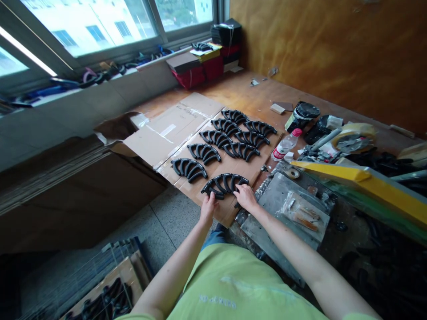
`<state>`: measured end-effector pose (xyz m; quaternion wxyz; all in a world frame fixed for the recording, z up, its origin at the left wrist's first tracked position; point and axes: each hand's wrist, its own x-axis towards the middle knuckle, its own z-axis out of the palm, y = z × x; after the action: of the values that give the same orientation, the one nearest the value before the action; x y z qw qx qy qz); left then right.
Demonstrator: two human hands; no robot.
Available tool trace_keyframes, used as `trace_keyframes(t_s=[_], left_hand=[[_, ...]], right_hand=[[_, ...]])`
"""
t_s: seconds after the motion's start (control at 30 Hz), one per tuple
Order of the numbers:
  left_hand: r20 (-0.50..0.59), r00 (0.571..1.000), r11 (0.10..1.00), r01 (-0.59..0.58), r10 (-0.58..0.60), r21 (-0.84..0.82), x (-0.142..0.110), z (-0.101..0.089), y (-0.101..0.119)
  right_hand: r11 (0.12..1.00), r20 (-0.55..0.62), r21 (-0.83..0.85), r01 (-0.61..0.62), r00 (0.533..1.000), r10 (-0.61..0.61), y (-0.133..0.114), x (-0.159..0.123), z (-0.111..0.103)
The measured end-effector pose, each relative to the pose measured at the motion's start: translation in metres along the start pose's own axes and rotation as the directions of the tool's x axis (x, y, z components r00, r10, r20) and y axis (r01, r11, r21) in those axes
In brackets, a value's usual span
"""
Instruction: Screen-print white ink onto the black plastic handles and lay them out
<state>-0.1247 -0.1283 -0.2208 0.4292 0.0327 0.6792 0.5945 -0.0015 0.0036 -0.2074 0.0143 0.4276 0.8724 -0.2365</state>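
Nearest to me is a fan-shaped row of black curved pieces (225,181), at the near end of a flattened cardboard sheet (200,173). My left hand (208,206) has its fingers closed on the left end of this row. At its right end, my right hand (246,198) grips the row with fingers bent; the fingertips are partly hidden. Beyond lie several similar black fans in two columns, among them a near-left fan (189,169) and a right-hand fan (241,150). The exact kind of these glossy pieces cannot be made out.
Right of the cardboard stand a red-capped bottle (285,146), a black-stained can (302,114) and a roll of clear tape (353,135). A yellow bar (363,178) juts in from the right. Red bins (190,76) stand at the back by the window.
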Motion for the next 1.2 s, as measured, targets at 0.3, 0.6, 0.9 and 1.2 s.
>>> trace_keyframes(t_s=[0.3,0.6,0.9,1.2], left_hand=[[0.097,0.995,0.949,-0.026,-0.005,0.314,0.031,0.003,0.022],[0.044,0.996,0.452,-0.002,-0.083,0.892,0.012,-0.026,0.034],[0.322,0.919,0.122,-0.355,0.228,0.927,0.014,0.002,0.061],[0.289,0.936,-0.006,-0.294,0.199,0.956,0.04,0.03,0.072]], right_hand=[[0.996,0.004,0.053,-0.074,0.997,0.073,0.017,0.011,-0.016],[0.996,-0.072,0.028,-0.088,0.993,0.089,0.015,0.008,-0.012],[0.981,-0.054,-0.07,0.181,0.981,-0.185,-0.013,0.032,-0.022],[0.922,-0.086,0.373,-0.101,0.986,0.142,-0.022,0.068,-0.012]])
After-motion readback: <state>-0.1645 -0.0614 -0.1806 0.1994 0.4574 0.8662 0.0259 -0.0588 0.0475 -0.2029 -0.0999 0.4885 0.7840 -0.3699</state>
